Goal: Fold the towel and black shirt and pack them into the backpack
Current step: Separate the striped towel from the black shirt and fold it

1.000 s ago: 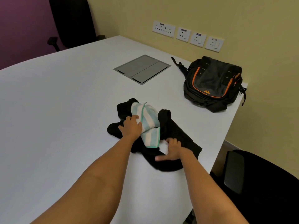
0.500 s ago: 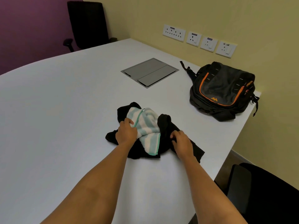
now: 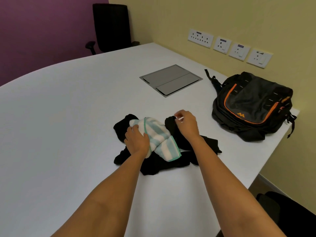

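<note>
A risk was judged from the way the towel [image 3: 158, 134] and the black shirt [image 3: 172, 165] were tangled in one heap. If the shirt were pulled up by the right hand [image 3: 187, 124], the towel could be dragged with it toward the right edge of the worktop [image 3: 68, 117], or both could be crumpled more instead of separated. A raised fold of the shirt was pinched by the right hand, and the towel's left side was gripped by the curled fingers of the left hand [image 3: 136, 141]. The towel was seen as a soft bundle, white with pale green stripes and a green hem, lying on the wrinkled shirt. The backpack [image 3: 253, 103] was laid flat near the far right corner, apparently closed, well apart from the heap.
</note>
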The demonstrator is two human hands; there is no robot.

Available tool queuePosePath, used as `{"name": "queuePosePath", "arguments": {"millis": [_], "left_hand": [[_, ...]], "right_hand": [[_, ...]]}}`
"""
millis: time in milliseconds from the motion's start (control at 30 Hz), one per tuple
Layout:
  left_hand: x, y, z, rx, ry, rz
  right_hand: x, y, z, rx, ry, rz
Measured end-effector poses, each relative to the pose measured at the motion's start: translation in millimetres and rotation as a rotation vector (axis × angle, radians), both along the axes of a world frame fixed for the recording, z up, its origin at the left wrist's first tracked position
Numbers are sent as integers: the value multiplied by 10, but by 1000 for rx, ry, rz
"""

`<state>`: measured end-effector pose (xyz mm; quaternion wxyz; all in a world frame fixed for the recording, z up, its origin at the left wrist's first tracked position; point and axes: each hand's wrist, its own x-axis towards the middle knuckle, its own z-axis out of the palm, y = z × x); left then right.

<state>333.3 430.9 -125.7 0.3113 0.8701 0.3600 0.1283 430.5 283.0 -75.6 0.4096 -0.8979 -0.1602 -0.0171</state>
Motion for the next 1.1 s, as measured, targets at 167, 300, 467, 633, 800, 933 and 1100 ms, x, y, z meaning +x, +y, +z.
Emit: {"name": "queuePosePath", "arguments": {"millis": [167, 300, 467, 633, 800, 933, 1100], "left_hand": [[225, 156, 75, 8, 4, -109], [340, 221, 124, -34, 36, -126], [434, 259, 334, -140, -168, -12], [608, 318, 857, -392, -459, 12], [623, 425, 1400, -546, -668, -37], [522, 471, 1748, -741, -795, -11], [289, 676, 2067, -898, -882, 134]], "right_hand": [[11, 446, -115, -208, 159, 289], [52, 682, -269, -283, 248, 353], [198, 758, -248, -111, 227, 304], [370, 841, 166, 193, 188, 349], [395, 965, 758, 349, 239, 458], [296, 1070, 1125, 455, 251, 495], [116, 1235, 1345, 338, 131, 484]]}}
